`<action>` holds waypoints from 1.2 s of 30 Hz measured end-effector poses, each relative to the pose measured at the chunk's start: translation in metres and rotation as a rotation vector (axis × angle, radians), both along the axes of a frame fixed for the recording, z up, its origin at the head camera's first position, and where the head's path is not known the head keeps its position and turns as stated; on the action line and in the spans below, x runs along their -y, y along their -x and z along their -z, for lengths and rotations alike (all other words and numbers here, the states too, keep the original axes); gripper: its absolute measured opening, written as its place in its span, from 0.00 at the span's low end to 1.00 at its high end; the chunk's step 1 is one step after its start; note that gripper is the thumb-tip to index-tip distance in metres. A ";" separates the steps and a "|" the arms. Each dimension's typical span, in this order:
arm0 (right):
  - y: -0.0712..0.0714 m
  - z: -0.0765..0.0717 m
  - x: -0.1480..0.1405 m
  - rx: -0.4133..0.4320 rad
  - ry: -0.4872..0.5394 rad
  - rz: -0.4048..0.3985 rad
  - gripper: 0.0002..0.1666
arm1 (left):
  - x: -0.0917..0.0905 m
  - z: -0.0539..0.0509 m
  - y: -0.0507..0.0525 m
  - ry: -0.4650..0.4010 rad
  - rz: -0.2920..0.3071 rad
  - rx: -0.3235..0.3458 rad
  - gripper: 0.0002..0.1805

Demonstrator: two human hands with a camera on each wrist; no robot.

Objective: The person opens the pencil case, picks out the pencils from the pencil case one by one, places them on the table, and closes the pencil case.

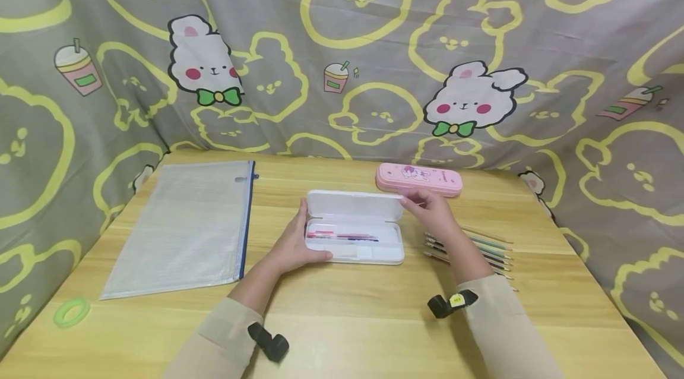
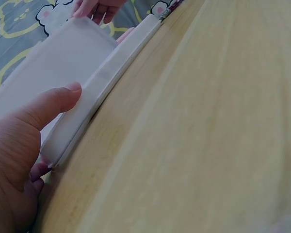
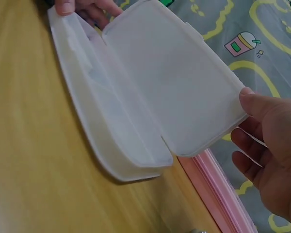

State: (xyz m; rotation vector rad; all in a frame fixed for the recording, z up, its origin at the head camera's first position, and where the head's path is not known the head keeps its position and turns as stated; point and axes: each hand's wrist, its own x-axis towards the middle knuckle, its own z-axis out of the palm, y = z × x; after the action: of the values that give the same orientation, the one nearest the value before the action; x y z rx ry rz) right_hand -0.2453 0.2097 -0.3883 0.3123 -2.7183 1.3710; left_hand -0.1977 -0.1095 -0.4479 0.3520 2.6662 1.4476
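Note:
A white pencil case (image 1: 392, 253) lies on the table with its lid (image 1: 355, 205) raised. Inside it are a few pens (image 1: 342, 236), red and dark, and a whitish item too blurred to name. My left hand (image 1: 294, 245) grips the case's left end, its thumb on the front wall and its fingers around the side. With thumb and fingers, my right hand (image 3: 276, 150) pinches the lid's right edge, as the right wrist view shows. In the left wrist view the thumb (image 2: 60, 102) presses on the white front rim.
Behind my right hand sits a pink pencil case (image 1: 419, 180). Several pencils (image 1: 488, 248) lie under my right forearm. A mesh zip pouch (image 1: 181, 230) covers the table's left part, near a green ring (image 1: 72, 312). A patterned curtain (image 1: 278, 70) hangs along the back edge.

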 end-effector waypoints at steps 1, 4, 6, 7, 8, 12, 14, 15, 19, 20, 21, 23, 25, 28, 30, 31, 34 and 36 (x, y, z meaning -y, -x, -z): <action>-0.005 0.001 -0.001 0.000 0.004 -0.006 0.17 | 0.000 0.000 0.000 -0.003 0.001 -0.001 0.77; -0.019 0.004 -0.005 0.012 0.037 -0.039 0.17 | 0.000 -0.001 -0.001 -0.029 -0.001 0.002 0.75; -0.028 0.007 -0.006 0.012 0.057 -0.062 0.16 | 0.001 -0.002 -0.003 -0.045 -0.008 0.014 0.72; -0.032 0.009 -0.006 0.007 0.069 -0.076 0.15 | 0.002 -0.003 -0.004 -0.050 -0.011 0.022 0.70; -0.035 0.012 -0.007 0.004 0.082 -0.090 0.15 | 0.004 -0.004 -0.005 -0.053 -0.013 0.029 0.67; -0.047 0.023 -0.008 -0.011 0.141 -0.143 0.11 | 0.009 -0.007 -0.013 -0.058 -0.011 0.054 0.55; -0.051 0.030 -0.009 0.007 0.168 -0.153 0.10 | 0.012 -0.008 -0.016 -0.062 0.000 0.054 0.49; -0.053 0.032 -0.009 0.011 0.176 -0.155 0.10 | 0.013 -0.009 -0.017 -0.063 0.006 0.049 0.47; -0.058 0.040 -0.006 0.031 0.188 -0.136 0.08 | 0.014 -0.010 -0.019 -0.052 0.010 0.040 0.42; -0.059 0.041 -0.005 0.037 0.186 -0.132 0.08 | 0.014 -0.010 -0.020 -0.045 0.007 0.037 0.41; -0.059 0.042 -0.003 0.040 0.177 -0.129 0.08 | 0.015 -0.010 -0.020 -0.041 0.006 0.038 0.41; -0.060 0.044 -0.001 0.061 0.161 -0.127 0.10 | 0.015 -0.009 -0.020 -0.036 0.005 0.044 0.42; -0.061 0.044 0.000 0.091 0.142 -0.128 0.15 | 0.015 -0.009 -0.020 -0.031 0.009 0.050 0.44; -0.062 0.044 0.001 0.141 0.104 -0.124 0.26 | 0.015 -0.007 -0.020 -0.030 0.019 0.053 0.47; -0.062 0.044 0.001 0.164 0.075 -0.126 0.33 | 0.015 -0.007 -0.020 -0.028 0.019 0.058 0.47; -0.063 0.045 0.001 0.175 0.061 -0.130 0.35 | 0.014 -0.007 -0.020 -0.025 0.019 0.057 0.48; -0.063 0.046 0.002 0.205 0.041 -0.153 0.40 | 0.014 -0.007 -0.020 -0.007 0.018 0.054 0.48; -0.063 0.047 0.003 0.221 0.042 -0.170 0.42 | 0.014 -0.008 -0.020 0.007 0.015 0.047 0.48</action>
State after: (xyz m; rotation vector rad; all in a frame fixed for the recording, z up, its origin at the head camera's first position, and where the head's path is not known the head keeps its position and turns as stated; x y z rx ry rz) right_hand -0.1820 0.2070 -0.4351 0.4212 -2.8927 1.5920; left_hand -0.1774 -0.1232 -0.4397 0.3330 2.6250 1.4244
